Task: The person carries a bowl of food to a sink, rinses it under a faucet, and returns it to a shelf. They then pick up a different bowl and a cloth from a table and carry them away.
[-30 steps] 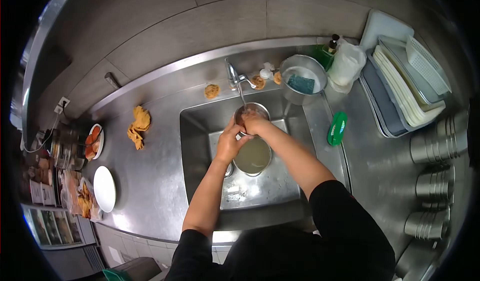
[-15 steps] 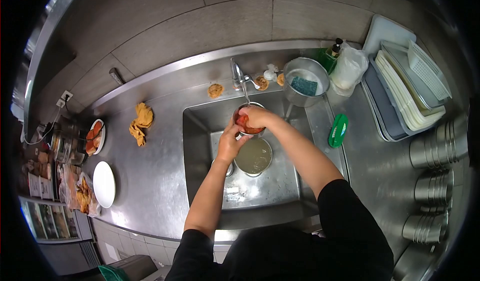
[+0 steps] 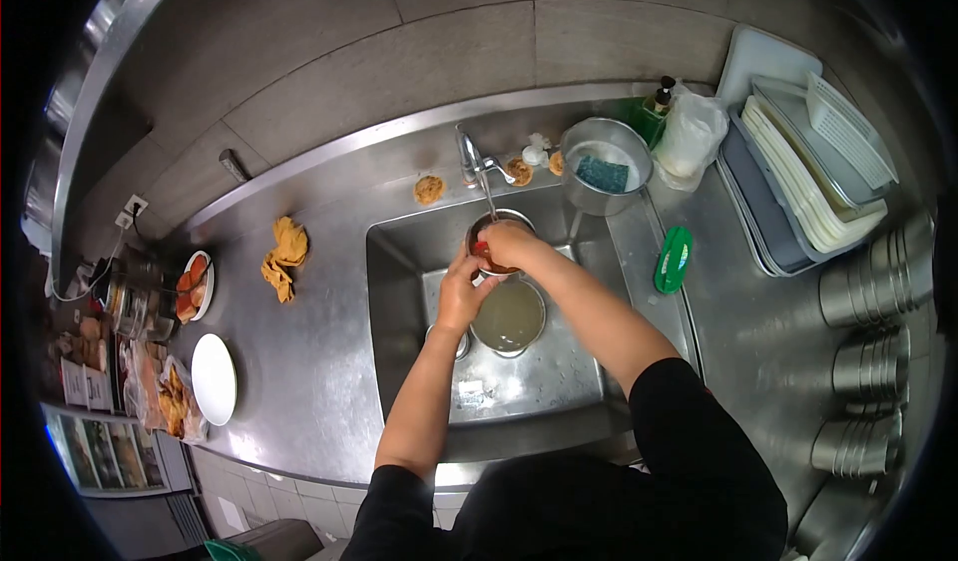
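Note:
A metal bowl (image 3: 519, 217) is under the tap (image 3: 469, 155), over the back of the sink (image 3: 399, 247). My left hand (image 3: 460, 294) grips its near left rim, thumb at the edge. Inside the bowl, my right hand (image 3: 510, 245) is curled over wet red food (image 3: 482, 250), its fingertips mostly hidden. A reddish tint shows in the bowl around the fingers. Just below, a round container of cloudy water (image 3: 511, 318) stands in the sink, with a smaller metal vessel (image 3: 461, 343) partly behind my left wrist.
Right of the sink are a pot with a blue-green scouring pad (image 3: 602, 174), a green brush (image 3: 675, 260), stacked trays (image 3: 798, 187) and nested metal containers (image 3: 860, 280). On the left lie a yellow cloth (image 3: 287, 252), a white plate (image 3: 214, 379) and a dish of red food (image 3: 194, 286).
My right hand has shifted within the bowl, and less of the red food shows now. My left hand keeps its grip on the rim. The whole view has tilted slightly.

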Motion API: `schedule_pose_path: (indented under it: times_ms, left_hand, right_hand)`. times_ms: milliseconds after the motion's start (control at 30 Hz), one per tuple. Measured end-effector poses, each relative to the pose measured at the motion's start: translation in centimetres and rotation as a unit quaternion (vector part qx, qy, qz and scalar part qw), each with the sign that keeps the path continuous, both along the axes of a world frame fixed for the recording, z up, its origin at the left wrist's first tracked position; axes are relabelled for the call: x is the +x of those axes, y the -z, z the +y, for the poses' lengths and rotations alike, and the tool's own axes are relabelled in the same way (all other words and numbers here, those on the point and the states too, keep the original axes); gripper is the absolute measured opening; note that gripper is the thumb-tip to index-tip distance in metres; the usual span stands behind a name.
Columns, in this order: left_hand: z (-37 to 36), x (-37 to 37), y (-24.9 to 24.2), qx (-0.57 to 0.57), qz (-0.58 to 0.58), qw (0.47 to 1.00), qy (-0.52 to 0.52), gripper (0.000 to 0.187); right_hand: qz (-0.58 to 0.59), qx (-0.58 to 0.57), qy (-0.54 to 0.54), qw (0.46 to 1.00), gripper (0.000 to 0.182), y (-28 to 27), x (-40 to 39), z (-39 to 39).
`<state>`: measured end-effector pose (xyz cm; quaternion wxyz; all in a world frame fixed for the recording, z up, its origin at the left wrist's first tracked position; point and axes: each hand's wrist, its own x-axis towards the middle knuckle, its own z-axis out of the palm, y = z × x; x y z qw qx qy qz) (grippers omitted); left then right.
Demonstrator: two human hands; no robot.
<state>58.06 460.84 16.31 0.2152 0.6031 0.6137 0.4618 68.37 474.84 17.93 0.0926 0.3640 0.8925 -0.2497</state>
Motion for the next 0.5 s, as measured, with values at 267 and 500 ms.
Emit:
schedule_pose_path:
  times_ms: [267, 500]
  left_hand:
    - [0.0, -0.7, -0.9, 0.027, 0.059, 0.998, -0.026, 0.030]
    - [-1.1, 0.4, -2.0, -0.019, 0.131, 0.991, -0.013, 0.032]
  right_hand:
    - [0.118, 0.096, 0.064, 0.986, 0.046, -0.7, 1.2, -1.9]
    - [0.040, -0.005, 0.133, 0.990, 0.066, 1.1, 0.3, -3.1]
